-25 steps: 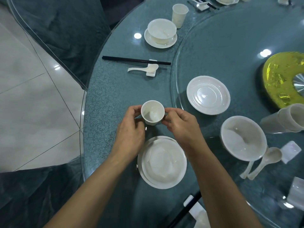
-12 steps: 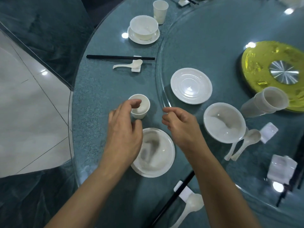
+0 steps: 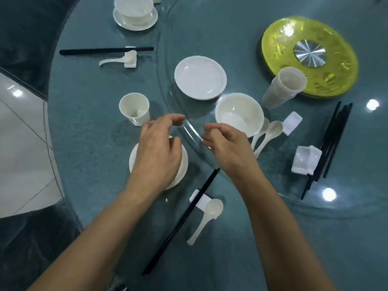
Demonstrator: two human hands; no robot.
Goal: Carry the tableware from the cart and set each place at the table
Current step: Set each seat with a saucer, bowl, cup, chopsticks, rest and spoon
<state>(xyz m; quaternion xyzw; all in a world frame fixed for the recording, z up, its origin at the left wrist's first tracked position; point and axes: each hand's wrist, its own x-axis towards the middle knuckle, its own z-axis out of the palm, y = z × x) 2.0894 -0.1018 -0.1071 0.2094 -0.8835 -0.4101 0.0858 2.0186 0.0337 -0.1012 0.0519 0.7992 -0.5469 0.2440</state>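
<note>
Hovering above the near plate, the left hand held nothing, its fingers loosely curled; the right hand beside it was likewise empty. The cup stood upright just beyond the plate, apparently positioned within the diner's reach.

Your teal table carries 1 cup, 1 plate, black chopsticks, 1 spoon and the glass turntable.

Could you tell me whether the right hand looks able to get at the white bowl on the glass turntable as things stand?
Probably yes: the right hand holds nothing and hovers at the near rim of the bowl, with nothing lying between them.
</note>
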